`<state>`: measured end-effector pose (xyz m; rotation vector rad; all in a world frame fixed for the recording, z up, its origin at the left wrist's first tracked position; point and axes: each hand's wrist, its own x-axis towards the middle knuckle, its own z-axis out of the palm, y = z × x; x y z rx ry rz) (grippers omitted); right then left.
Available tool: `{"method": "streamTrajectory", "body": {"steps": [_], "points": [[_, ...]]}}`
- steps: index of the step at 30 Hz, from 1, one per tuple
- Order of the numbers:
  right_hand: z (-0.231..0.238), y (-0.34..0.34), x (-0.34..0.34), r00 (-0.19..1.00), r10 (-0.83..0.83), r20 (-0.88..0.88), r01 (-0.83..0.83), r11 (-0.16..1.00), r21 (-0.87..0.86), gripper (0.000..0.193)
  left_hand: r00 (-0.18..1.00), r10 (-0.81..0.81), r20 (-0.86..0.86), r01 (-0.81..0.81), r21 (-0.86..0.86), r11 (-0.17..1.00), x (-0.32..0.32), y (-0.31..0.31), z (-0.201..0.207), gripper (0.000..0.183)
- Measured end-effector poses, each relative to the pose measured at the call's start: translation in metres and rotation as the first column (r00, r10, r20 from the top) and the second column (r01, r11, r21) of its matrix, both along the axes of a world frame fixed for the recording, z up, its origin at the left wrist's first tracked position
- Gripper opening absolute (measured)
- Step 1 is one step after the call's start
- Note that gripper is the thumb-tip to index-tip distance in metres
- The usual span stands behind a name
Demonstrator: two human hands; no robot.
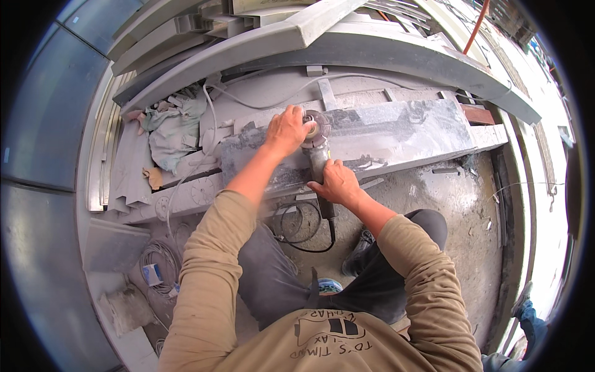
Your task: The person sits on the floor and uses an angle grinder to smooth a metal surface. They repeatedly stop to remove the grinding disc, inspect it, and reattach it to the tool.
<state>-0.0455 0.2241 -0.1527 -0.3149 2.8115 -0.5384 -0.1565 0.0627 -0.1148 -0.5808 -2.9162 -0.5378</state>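
An angle grinder (318, 156) with a round disc (321, 124) at its far end lies over a dusty grey slab (403, 133). My right hand (338, 182) is closed around the grinder's body near its rear. My left hand (287, 131) is curled at the grinder's head, its thumb against the hub in the disc's middle; its fingertips are partly hidden. A black cord (310, 250) runs from the grinder's rear end and loops down over the floor between my legs.
Long grey beams (384, 53) are stacked behind the slab. To the left lie a crumpled pale cloth (176, 133), a coiled cable (160, 266) and glass panels (46, 118). A white cable (211, 124) crosses the workbench. At lower right, part of another person's leg (531, 328) shows.
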Motion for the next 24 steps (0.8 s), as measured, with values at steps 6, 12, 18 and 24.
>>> {"method": "streamTrajectory", "body": {"steps": [6,12,18,24], "points": [[0.000,0.001,0.001,1.000,-0.011,-0.012,0.010,1.000,-0.030,0.071,0.993,0.061,0.104,-0.106,0.511,0.853,-0.015,-0.019,-0.010,0.037],[0.002,0.000,0.000,1.000,-0.015,0.011,0.015,1.000,-0.026,0.073,0.855,-0.192,0.482,-0.297,0.758,0.581,-0.013,-0.039,-0.011,0.027],[-0.002,0.000,0.000,1.000,-0.014,-0.009,0.014,1.000,-0.027,0.074,0.671,-0.558,0.488,-0.457,0.865,0.207,-0.008,-0.041,0.003,0.020],[-0.007,0.000,0.000,1.000,-0.012,-0.012,0.011,0.999,-0.036,0.073,0.709,-0.505,0.493,-0.399,0.870,0.289,0.000,-0.040,0.005,0.018]]}}
